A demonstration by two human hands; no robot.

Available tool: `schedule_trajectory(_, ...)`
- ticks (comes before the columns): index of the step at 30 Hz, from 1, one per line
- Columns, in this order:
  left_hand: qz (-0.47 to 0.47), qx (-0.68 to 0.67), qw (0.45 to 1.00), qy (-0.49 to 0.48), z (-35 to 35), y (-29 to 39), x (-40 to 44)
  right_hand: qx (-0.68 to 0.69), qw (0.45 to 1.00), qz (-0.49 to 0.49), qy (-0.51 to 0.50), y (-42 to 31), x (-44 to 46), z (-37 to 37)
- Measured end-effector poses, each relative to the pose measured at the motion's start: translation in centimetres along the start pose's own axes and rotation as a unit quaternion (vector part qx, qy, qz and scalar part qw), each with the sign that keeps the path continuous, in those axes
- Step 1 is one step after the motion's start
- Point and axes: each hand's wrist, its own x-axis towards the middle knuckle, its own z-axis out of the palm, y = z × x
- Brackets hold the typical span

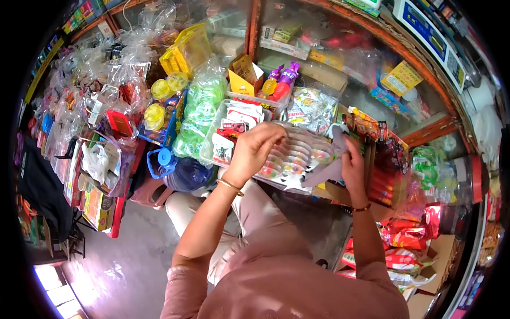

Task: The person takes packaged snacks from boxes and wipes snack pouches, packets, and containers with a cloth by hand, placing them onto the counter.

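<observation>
My left hand (257, 151), a gold bangle at its wrist, is closed with bent fingertips at the upper left of a clear-wrapped pack of small round sweets (292, 154). Whatever those fingertips pinch is hidden. On the pack's right side, my right hand (353, 162) grips a limp grey cloth (330, 169) that lies partly over the pack. To the left of the pack stands a clear plastic bin (209, 142) with red and white packets. Behind are silvery sachets (311, 109) and purple-topped sweets (284, 82).
Bagged green balls (199, 114) and a large blue water bottle (188, 176) stand left of the bin. A wood-framed glass case (255, 32) rises behind. Red packets (406, 239) fill a carton at lower right; goods crowd the left side.
</observation>
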Motion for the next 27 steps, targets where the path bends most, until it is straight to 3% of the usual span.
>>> schedule_trajectory(1,0.082,0.048,0.995,-0.019,0.0,-0.3,0.0,0.032,0.998,0.057,0.023,0.2,0.3,-0.4)
schedule_trajectory(2,0.045,0.024,0.996,-0.080,-0.1,-0.5,-0.6,0.030,0.998,0.056,0.025,0.2,0.5,-0.7)
schedule_trajectory(3,0.045,0.023,0.995,-0.081,0.2,-1.2,-1.5,0.061,0.994,0.083,0.031,-0.1,0.6,-0.9)
schedule_trajectory(5,-0.097,-0.005,0.994,-0.046,0.9,-3.6,-4.2,0.094,0.989,0.113,0.031,-0.9,0.5,-0.7)
schedule_trajectory(7,-0.091,0.056,0.993,-0.047,1.1,-5.0,-6.4,0.039,0.999,0.027,0.003,-2.1,0.6,0.3)
schedule_trajectory(9,-0.278,-0.121,0.948,0.101,1.9,-3.7,-7.6,0.039,0.999,0.014,-0.022,-3.9,1.1,1.4)
schedule_trajectory(10,-0.288,-0.174,0.932,0.131,1.9,-2.7,-7.5,0.055,0.998,-0.007,-0.035,-4.8,1.4,2.1)
schedule_trajectory(13,-0.379,-0.087,0.918,0.080,2.2,-0.9,-8.2,0.046,0.993,-0.083,-0.071,-7.9,2.3,3.3)
schedule_trajectory(15,-0.357,-0.034,0.930,0.077,3.3,-1.1,-8.7,0.064,0.983,-0.108,-0.131,-9.5,1.6,4.9)
schedule_trajectory(17,-0.410,-0.182,0.891,0.074,4.4,-3.1,-9.3,-0.034,0.947,-0.227,-0.224,-9.7,0.5,7.2)
schedule_trajectory(18,-0.401,-0.230,0.883,0.080,4.7,-3.4,-9.0,-0.088,0.932,-0.237,-0.260,-9.6,-0.2,8.3)
schedule_trajectory(22,-0.409,-0.230,0.880,0.074,4.6,-3.3,-9.0,-0.205,0.925,-0.229,-0.223,-7.6,1.4,9.1)
schedule_trajectory(23,-0.417,-0.227,0.878,0.069,4.5,-2.8,-8.6,-0.189,0.938,-0.167,-0.238,-7.5,2.2,8.5)
schedule_trajectory(27,-0.427,-0.243,0.868,0.075,4.5,-2.7,-7.9,-0.209,0.945,-0.144,-0.208,-5.9,4.0,9.0)
